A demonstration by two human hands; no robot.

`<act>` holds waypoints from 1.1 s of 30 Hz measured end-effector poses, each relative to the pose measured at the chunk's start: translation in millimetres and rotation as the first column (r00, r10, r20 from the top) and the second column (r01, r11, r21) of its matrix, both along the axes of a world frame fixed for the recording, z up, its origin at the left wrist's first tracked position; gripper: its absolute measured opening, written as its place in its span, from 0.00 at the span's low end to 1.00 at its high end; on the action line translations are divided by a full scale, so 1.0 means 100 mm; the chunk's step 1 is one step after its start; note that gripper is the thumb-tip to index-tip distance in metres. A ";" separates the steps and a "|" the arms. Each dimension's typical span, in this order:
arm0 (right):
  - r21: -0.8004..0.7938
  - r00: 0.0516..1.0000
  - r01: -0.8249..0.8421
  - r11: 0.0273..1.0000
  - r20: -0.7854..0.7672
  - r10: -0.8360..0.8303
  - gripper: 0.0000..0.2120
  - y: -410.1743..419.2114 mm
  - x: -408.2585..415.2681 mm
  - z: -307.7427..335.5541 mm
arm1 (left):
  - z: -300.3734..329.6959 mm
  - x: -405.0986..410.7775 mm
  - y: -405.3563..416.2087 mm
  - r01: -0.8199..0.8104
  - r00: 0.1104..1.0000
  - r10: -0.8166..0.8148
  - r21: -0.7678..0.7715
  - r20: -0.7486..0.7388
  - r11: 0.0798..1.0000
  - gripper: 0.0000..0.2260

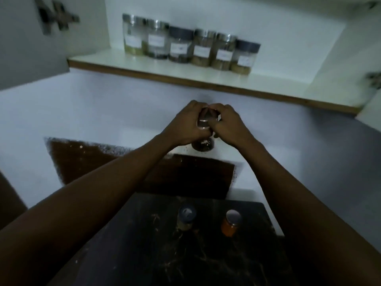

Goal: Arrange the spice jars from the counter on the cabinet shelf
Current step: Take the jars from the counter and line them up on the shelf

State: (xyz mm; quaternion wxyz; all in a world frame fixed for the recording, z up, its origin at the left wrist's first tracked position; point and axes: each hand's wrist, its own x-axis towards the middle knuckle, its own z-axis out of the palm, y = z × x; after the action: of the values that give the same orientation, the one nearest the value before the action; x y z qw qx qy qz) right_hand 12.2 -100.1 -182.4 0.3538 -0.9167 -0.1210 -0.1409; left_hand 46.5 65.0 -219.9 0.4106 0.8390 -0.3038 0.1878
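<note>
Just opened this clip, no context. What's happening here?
A person is moving spice jars from a dark counter up to a cabinet shelf. Both hands, left hand and right hand, grip one steel-lidded jar in mid-air between counter and shelf. Six jars already stand in a row on the shelf. Two remain on the counter: a dark-lidded jar and an orange-filled jar.
</note>
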 end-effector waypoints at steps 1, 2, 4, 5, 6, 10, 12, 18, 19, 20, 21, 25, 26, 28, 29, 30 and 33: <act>0.019 0.999 -0.002 1.000 0.040 0.001 0.17 -0.04 -0.04 0.20 | 0.19 0.02 -0.05 0.016 0.999 -0.016 0.007 0.034 1.000 0.28; 0.026 0.997 -0.002 1.000 0.073 0.000 0.14 -0.11 -0.09 0.42 | 0.39 0.05 -0.12 0.037 0.997 -0.038 0.018 0.062 0.999 0.27; -0.006 0.999 0.013 1.000 0.031 -0.012 0.11 -0.21 -0.14 0.75 | 0.64 0.08 -0.24 0.088 0.995 -0.090 0.038 0.048 0.995 0.26; -0.025 1.000 0.020 0.999 -0.022 -0.021 0.12 -0.26 -0.16 0.89 | 0.74 0.08 -0.30 0.118 0.992 -0.120 0.047 0.040 0.992 0.27; -0.046 0.997 0.021 0.999 -0.070 -0.024 0.11 -0.31 -0.17 1.01 | 0.83 0.07 -0.36 0.142 0.988 -0.145 0.054 0.047 0.988 0.27; -0.110 1.000 0.025 0.994 0.005 -0.025 0.08 -0.51 -0.14 1.40 | 1.29 0.11 -0.60 0.215 0.962 -0.220 0.053 0.164 0.975 0.14; -0.075 0.998 0.040 0.996 0.052 -0.036 0.07 -0.62 -0.09 1.58 | 1.54 0.16 -0.70 0.230 0.960 -0.232 0.035 0.156 0.973 0.13; 0.001 0.998 0.065 0.998 -0.002 -0.065 0.12 -0.96 0.32 1.95 | 2.05 0.56 -1.03 0.121 0.989 -0.124 0.041 0.074 0.992 0.46; -0.003 0.995 0.096 0.995 0.009 -0.096 0.19 -1.01 0.40 1.99 | 2.09 0.64 -1.09 0.106 0.991 -0.109 0.039 0.083 0.994 0.47; -0.022 0.992 0.122 0.992 0.017 -0.122 0.23 -1.05 0.48 2.02 | 2.10 0.71 -1.17 0.095 0.992 -0.098 0.037 0.086 0.995 0.46; -0.038 0.990 0.138 0.990 0.021 -0.137 0.25 -1.10 0.56 2.03 | 2.09 0.78 -1.24 0.088 0.993 -0.090 0.026 0.082 0.996 0.44; -0.124 0.982 0.186 0.975 -0.002 -0.187 0.20 -1.29 0.90 2.05 | 1.93 1.04 -1.57 0.066 0.997 -0.064 -0.071 0.040 0.995 0.43; -0.138 0.981 0.190 0.972 -0.014 -0.193 0.17 -1.34 0.98 2.06 | 1.88 1.10 -1.65 0.063 0.998 -0.060 -0.102 0.034 0.993 0.43; -0.156 0.978 0.199 0.967 -0.038 -0.207 0.15 -1.42 1.11 2.07 | 1.78 1.21 -1.78 0.047 0.998 -0.042 -0.158 0.035 0.986 0.42; -0.164 0.975 0.205 0.965 -0.048 -0.215 0.16 -1.47 1.18 2.08 | 1.73 1.28 -1.85 0.032 0.999 -0.026 -0.176 0.042 0.984 0.41; -0.169 0.974 0.209 0.963 -0.057 -0.221 0.17 -1.50 1.25 2.07 | 1.69 1.33 -1.90 0.021 0.999 -0.012 -0.188 0.048 0.982 0.40; -0.173 0.971 0.218 0.960 -0.060 -0.231 0.20 -1.58 1.43 2.03 | 1.62 1.49 -1.99 -0.007 0.997 0.022 -0.205 0.072 0.979 0.40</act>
State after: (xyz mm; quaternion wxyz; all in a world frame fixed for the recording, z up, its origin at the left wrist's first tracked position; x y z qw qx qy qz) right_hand 155.6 -258.1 20.3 0.2628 -0.9556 -0.0132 -0.1330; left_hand 195.5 -134.1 -57.6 0.4817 0.7870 -0.2918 0.2518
